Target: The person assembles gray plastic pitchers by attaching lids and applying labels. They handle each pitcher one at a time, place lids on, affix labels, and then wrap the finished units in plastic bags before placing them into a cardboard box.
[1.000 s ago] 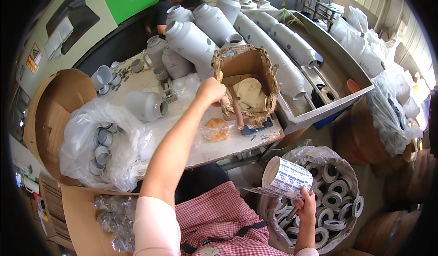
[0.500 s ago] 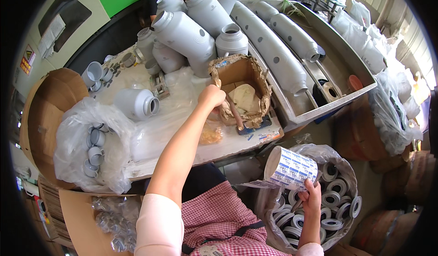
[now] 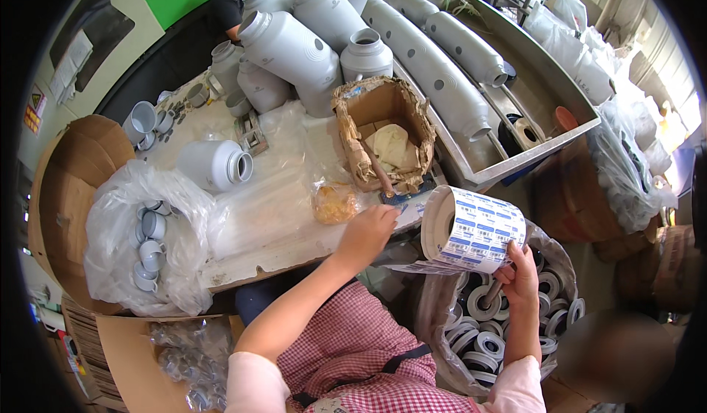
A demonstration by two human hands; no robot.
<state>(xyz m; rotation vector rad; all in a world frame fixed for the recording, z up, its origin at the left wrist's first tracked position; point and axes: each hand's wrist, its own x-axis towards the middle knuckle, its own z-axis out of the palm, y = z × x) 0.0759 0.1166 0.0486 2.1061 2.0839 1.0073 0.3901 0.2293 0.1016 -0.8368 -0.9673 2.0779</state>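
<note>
My right hand (image 3: 519, 273) grips a roll of white labels with blue print (image 3: 482, 229), its wide core facing left, above a lined container of grey rings. A loose strip of labels hangs from the roll toward the left. My left hand (image 3: 366, 235) is closed at the table's front edge, left of the roll. Its fingertips are pinched together, and what they hold, if anything, is too small to make out. Just beyond it, a torn cardboard box (image 3: 352, 137) holds a pale cloth (image 3: 394, 146), with a brown wooden handle (image 3: 379, 174) against its near side.
Large grey plastic vessels (image 3: 294, 52) crowd the table's back; one lies (image 3: 213, 166) nearer. Small grey cups (image 3: 151, 255) sit in a plastic bag at left. A metal trough (image 3: 530, 152) with long grey tubes stands right. Grey rings (image 3: 486, 343) fill the container below. Another person (image 3: 227, 8) is behind.
My left hand has moved from the cardboard box's edge back and down toward the label roll. My right hand has raised the roll slightly, right and nearer the table.
</note>
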